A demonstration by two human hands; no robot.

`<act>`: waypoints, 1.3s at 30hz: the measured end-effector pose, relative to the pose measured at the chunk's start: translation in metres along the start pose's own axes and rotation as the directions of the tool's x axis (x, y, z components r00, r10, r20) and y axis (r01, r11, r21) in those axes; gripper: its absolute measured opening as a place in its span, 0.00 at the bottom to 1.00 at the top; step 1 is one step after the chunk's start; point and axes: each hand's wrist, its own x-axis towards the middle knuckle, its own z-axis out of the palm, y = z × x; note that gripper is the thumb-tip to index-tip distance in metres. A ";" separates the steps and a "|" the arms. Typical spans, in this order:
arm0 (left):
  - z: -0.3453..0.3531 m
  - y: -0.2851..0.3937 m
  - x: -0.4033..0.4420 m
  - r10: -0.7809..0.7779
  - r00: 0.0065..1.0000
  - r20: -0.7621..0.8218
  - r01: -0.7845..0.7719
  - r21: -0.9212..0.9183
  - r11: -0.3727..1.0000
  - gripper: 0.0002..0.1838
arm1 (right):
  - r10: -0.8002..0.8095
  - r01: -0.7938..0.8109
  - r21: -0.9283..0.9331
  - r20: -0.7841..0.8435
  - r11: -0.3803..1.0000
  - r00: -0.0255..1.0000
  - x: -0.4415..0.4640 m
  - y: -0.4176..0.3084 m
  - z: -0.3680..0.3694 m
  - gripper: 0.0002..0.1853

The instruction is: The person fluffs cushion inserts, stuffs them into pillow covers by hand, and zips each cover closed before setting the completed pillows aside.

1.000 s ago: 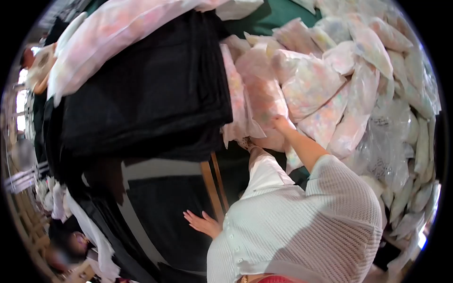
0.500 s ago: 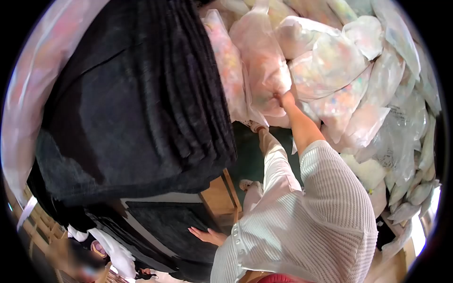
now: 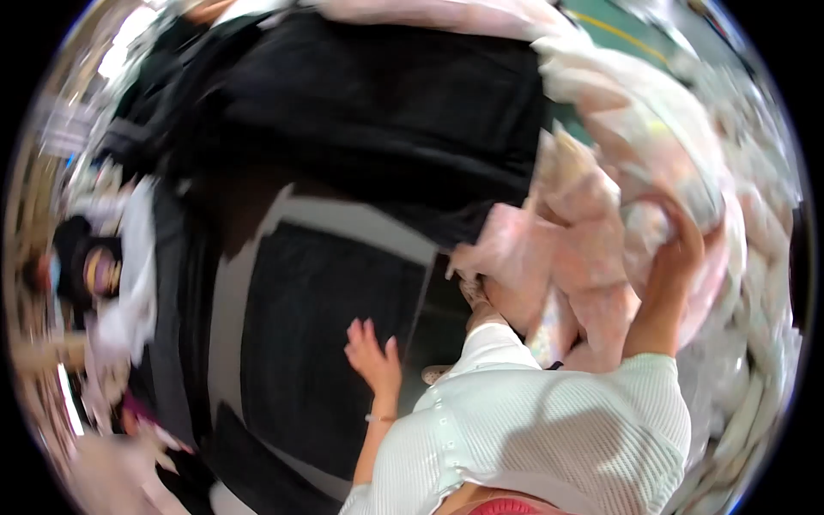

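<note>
My left hand hovers over or rests on a flat black fabric piece, fingers spread, holding nothing; I cannot tell whether it touches. On the right, my right hand is closed on a translucent plastic bag with pale, colourful contents, its fingers partly hidden and blurred. Pinkish plastic bags bunch between that hand and my legs. A thick stack of black fabric stands beyond my left hand.
More filled plastic bags pile up along the right side. Green floor with a yellow line shows at the top right. A grey work surface borders the fabric piece. Another person is at the far left.
The view has swung, bringing the work surface nearer the middle. My left hand is raised with fingers spread wider. The bags by my right hand have shifted and bunched nearer my legs.
</note>
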 end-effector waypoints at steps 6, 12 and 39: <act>-0.064 -0.015 -0.051 -0.347 0.925 -0.154 0.147 -0.696 0.702 0.30 | -0.430 0.587 0.141 0.814 0.797 0.389 -0.101 -0.078 0.079 0.22; -0.123 -0.121 -0.159 -0.751 0.660 0.019 -0.312 -0.902 -0.297 0.38 | -0.317 0.418 0.409 0.908 0.811 -0.273 -0.230 -0.062 0.141 0.17; -0.096 -0.109 -0.190 -0.901 0.433 0.031 -0.418 -0.879 -0.231 0.16 | 0.070 -0.174 -0.047 0.989 0.984 0.130 -0.246 0.105 0.268 0.24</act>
